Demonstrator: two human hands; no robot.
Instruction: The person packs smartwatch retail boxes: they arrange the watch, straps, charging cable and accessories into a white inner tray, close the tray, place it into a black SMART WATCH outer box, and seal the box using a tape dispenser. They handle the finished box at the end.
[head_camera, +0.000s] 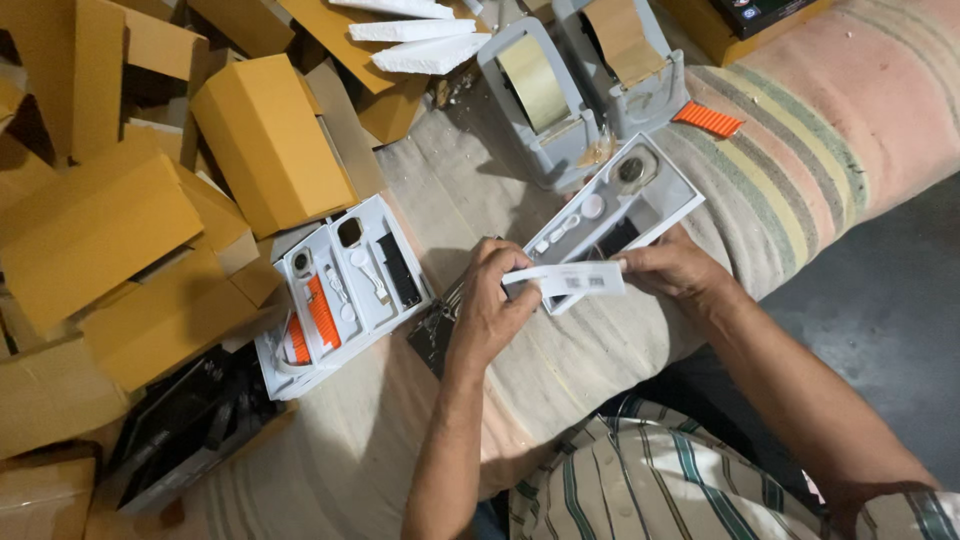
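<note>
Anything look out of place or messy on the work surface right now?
Yes. An orange strap lies loose on the striped cloth, outside any tray, and white crumbs are scattered beside the tape dispensers. The cardboard boxes are heaped haphazardly at left.

A white paper slip (565, 279) lies flat, pinched at both ends, over a tilted grey plastic tray (640, 200).

Cardboard boxes (270, 140), tape dispensers (545, 100), foam slabs (430, 50)

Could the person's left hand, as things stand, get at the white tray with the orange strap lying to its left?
Probably yes: the white tray with the orange strap lies open beside the left hand with only bare cloth between, though that hand now pinches a white paper slip.
</note>
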